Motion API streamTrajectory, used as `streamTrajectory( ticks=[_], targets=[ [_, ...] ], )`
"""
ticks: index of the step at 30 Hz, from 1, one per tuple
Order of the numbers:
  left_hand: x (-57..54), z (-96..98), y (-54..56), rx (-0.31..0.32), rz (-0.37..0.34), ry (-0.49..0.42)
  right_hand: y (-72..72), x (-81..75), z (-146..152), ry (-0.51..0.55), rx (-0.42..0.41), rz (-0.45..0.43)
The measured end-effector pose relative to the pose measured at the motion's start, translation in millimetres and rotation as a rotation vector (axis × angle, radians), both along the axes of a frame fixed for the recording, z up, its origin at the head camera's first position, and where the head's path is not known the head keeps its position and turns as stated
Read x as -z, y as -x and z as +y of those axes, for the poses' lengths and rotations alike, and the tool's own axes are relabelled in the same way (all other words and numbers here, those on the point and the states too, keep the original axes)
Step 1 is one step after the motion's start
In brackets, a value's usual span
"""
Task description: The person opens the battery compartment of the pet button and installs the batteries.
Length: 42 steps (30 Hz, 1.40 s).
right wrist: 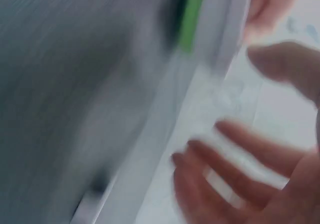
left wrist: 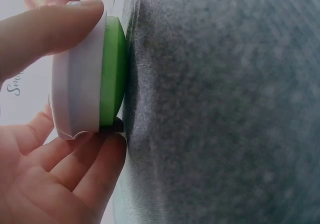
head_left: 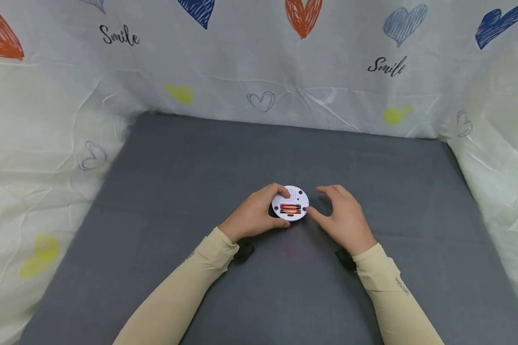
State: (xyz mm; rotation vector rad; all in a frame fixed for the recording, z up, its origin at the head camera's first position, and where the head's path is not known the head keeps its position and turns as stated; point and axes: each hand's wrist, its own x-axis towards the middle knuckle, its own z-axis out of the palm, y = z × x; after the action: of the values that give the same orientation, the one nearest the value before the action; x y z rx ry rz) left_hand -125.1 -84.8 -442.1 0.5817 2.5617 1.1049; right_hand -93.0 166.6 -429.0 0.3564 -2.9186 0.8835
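Observation:
My left hand (head_left: 252,213) holds a small round white device (head_left: 294,196) face down over the grey surface, fingers at its far side and thumb at its near edge. Two red-and-black batteries (head_left: 290,209) lie side by side in its uncovered battery slot, below a patch of small holes. From the left wrist, the device's white body (left wrist: 82,94) shows a green band (left wrist: 113,74) on the side facing the cloth. My right hand (head_left: 343,218) is just right of the device, fingers spread, holding nothing. In the right wrist view, the right hand (right wrist: 250,179) is blurred, its thumb apart from the device (right wrist: 220,24).
A grey cloth-covered table (head_left: 198,158) spreads around both hands. White sheeting (head_left: 328,105) printed with hearts and lettering hangs behind it and along both sides. A small blurred white object (right wrist: 89,206) shows at the lower left of the right wrist view.

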Motion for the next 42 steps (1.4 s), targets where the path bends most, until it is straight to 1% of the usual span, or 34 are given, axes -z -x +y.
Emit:
streamTrajectory(
  ticks=[3, 5, 9, 13, 17, 20, 25, 29, 33, 36, 39, 42],
  targets=[
    [0.4, -0.5, 0.5, -0.002, -0.007, 0.001, -5.4, 5.3, 23, -0.068, -0.044, 0.059],
    [1.3, -1.4, 0.2, -0.005, -0.012, 0.003, -9.9, 9.6, 36, -0.108, -0.057, 0.084],
    [2.7, -3.6, -1.2, -0.011, -0.021, 0.008, -18.1, 16.8, 52, -0.151, -0.040, 0.109],
    [2.2, -5.4, -2.4, -0.020, -0.028, 0.007, -21.0, 20.6, 58, -0.173, -0.029, 0.119],
    [0.7, -6.0, -2.3, -0.020, -0.029, 0.007, -19.5, 22.5, 58, -0.196, -0.029, 0.121],
    [-0.5, -5.5, -1.6, -0.014, -0.027, 0.008, -17.5, 21.9, 58, -0.208, -0.026, 0.140],
    [-1.6, -4.4, -1.1, -0.016, -0.023, -0.002, -13.1, 14.6, 45, -0.190, -0.062, 0.195],
    [-1.0, -3.7, -2.8, -0.018, -0.026, 0.005, -12.5, 0.9, 23, -0.164, -0.120, 0.215],
    [-1.5, -2.8, -3.6, -0.010, -0.033, 0.012, -13.2, -14.0, 1, -0.162, -0.174, 0.242],
    [-2.9, -1.4, -3.1, -0.001, -0.026, 0.004, -13.0, -21.3, -14, -0.165, -0.218, 0.273],
    [-3.1, -1.3, -3.0, 0.007, -0.013, -0.004, -12.1, -22.5, -27, -0.166, -0.264, 0.293],
    [-2.9, -1.8, -3.8, 0.011, -0.002, -0.013, -11.1, -19.3, -39, -0.171, -0.298, 0.308]
  ],
)
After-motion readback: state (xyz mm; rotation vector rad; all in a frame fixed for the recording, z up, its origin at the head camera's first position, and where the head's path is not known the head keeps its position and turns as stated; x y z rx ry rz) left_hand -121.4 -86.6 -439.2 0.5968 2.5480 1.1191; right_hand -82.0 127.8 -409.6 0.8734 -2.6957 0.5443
